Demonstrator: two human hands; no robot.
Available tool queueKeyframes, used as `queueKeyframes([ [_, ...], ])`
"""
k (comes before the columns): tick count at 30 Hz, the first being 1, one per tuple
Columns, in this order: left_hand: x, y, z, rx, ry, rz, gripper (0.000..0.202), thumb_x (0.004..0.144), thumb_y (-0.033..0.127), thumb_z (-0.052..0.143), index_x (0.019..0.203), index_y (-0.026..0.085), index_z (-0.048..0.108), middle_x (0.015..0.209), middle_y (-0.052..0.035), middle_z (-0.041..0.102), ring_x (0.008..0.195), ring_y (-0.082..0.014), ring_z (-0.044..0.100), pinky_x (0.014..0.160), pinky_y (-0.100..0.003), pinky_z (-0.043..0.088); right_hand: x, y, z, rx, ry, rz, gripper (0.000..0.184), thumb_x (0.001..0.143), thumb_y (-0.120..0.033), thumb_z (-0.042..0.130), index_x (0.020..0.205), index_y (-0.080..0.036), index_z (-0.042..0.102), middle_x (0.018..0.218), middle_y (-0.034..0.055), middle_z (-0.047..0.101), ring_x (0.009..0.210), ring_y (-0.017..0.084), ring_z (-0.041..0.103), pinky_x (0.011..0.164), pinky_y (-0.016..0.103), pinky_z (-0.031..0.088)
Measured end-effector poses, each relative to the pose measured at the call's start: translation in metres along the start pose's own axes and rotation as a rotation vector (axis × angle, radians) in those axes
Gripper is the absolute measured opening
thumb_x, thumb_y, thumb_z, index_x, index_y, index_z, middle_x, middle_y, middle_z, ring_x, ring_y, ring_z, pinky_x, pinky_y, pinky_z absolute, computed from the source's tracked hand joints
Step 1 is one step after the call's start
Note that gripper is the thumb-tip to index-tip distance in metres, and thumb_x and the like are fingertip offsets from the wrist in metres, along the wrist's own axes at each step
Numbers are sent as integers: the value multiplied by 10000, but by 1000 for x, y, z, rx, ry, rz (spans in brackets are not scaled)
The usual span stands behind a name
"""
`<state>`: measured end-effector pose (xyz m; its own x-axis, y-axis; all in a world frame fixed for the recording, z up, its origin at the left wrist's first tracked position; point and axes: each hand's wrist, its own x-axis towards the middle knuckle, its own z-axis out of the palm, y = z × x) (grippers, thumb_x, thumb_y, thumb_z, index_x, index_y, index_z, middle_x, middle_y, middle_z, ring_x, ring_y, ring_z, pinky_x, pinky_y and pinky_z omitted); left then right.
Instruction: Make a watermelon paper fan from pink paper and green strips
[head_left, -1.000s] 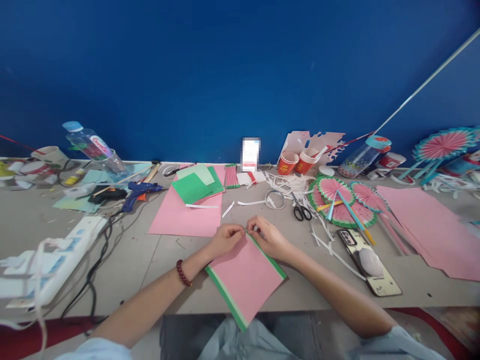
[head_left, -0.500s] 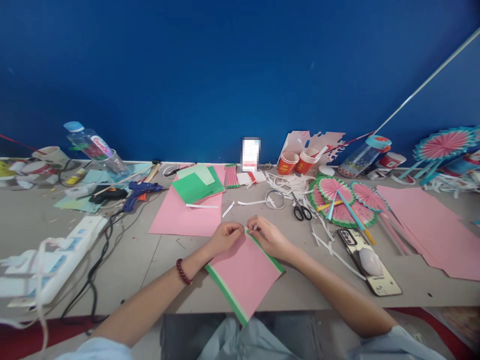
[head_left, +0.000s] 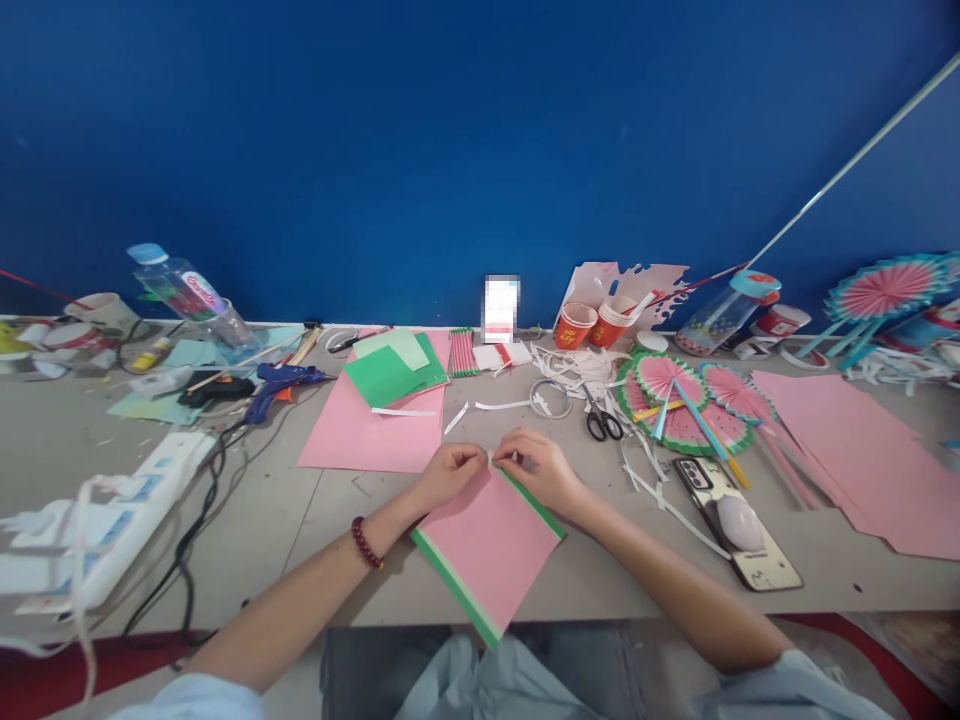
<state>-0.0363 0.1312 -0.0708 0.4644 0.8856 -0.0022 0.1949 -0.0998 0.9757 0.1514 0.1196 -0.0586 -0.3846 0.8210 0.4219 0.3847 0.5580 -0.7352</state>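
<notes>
A pink paper sheet (head_left: 491, 545) with green bands along two opposite edges lies turned like a diamond, its near corner reaching past the table's front edge. My left hand (head_left: 456, 472) pinches the far corner from the left, fingers closed. Close beside it, my right hand (head_left: 536, 468) grips the same corner from the right, thumb and fingertips together. A small pale bit shows between the fingertips; what it is I cannot make out. Beyond my left hand, green paper sheets (head_left: 394, 370) rest on a larger pink sheet (head_left: 371, 440).
Scissors (head_left: 602, 420), white paper strips (head_left: 581, 370) and watermelon-coloured paper fans (head_left: 686, 400) lie to the right, with a phone (head_left: 739, 525) nearer. Left are a blue glue gun (head_left: 281, 385) and a power strip (head_left: 142, 510) with cables. Red paper cups (head_left: 576, 325) stand by the wall.
The pink sheet has turned very slightly, its near corner shifting a little to the right. My right hand has moved slightly left; both hands keep their pinch at the far corner.
</notes>
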Motion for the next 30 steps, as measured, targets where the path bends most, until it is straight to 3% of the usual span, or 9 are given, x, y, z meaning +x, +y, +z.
queueKeyframes([
  [6,0,1,-1,-5,9,-8,242,728,312,432,542,186,344,553,50,252,549,-90,270,513,-216,259,-2,1,1,-6,-5,-28,128,885,-230,534,809,-208,635,836,62,635,798,175,596,696,297,481],
  [18,4,-1,-3,-81,95,-79,234,692,335,479,530,167,447,527,44,333,551,-97,313,522,-227,261,-2,1,-2,-3,-27,-40,114,867,-168,546,816,-210,638,874,50,624,824,158,594,736,276,475],
  [25,8,1,-14,-120,208,-103,286,709,369,501,519,182,396,532,42,333,574,-106,328,564,-242,302,-4,4,-4,33,-81,-32,100,860,-202,559,843,-224,654,971,68,626,855,160,604,623,248,478],
  [30,9,0,-15,-134,214,-128,293,691,399,538,522,174,456,532,36,387,576,-113,368,574,-248,320,-2,4,-4,65,-25,2,92,848,-202,556,877,-221,641,939,62,645,846,163,603,673,274,483],
])
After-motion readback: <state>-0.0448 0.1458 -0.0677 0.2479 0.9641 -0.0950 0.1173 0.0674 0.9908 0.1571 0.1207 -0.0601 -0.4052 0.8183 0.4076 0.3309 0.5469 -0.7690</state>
